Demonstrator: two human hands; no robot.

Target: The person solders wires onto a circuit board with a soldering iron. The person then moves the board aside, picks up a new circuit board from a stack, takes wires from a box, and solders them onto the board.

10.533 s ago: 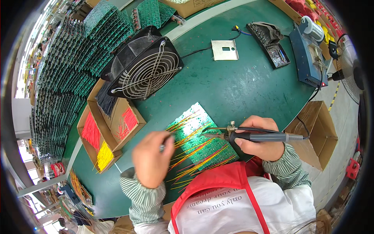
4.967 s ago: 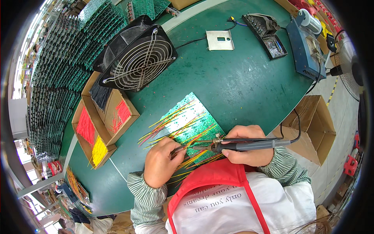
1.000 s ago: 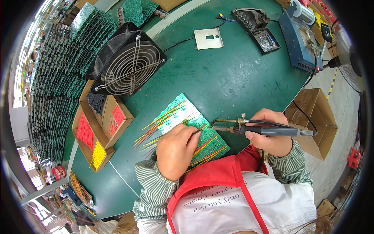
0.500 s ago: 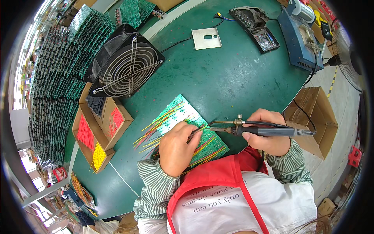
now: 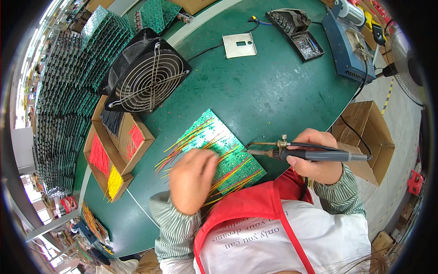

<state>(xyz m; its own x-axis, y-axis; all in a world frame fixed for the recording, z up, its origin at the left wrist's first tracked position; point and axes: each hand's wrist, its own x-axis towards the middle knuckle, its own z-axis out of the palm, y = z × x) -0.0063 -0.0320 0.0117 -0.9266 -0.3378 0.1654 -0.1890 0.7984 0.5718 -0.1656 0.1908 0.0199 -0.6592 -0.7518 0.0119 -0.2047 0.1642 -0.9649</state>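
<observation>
A green circuit board (image 5: 242,169) lies on the table before me, tilted to my body. Rows of yellow, red and dark wires (image 5: 194,133) stick out from it toward the left. Over the board's left side hovers my left hand (image 5: 191,182); motion smears its fingers, so what they hold, if anything, cannot be made out. My right hand (image 5: 325,171) is closed round the grey handle of a soldering iron (image 5: 315,155) with a thin brass solder-feed tube (image 5: 262,144) mounted above its barrel. The iron's tip is near the board's right edge.
At left, a divided cardboard box (image 5: 145,139) holds red, yellow and black wires, beside a caged fan (image 5: 150,82). Stacked circuit boards (image 5: 64,105) stand behind. A metal plate (image 5: 239,45), a black tray (image 5: 308,45), a blue soldering station (image 5: 349,50) and a cardboard box (image 5: 365,137) lie beyond.
My left hand has moved left, away from the iron's tip, where it pinched a dark wire. The soldering iron has shifted slightly right, off the board's joint.
</observation>
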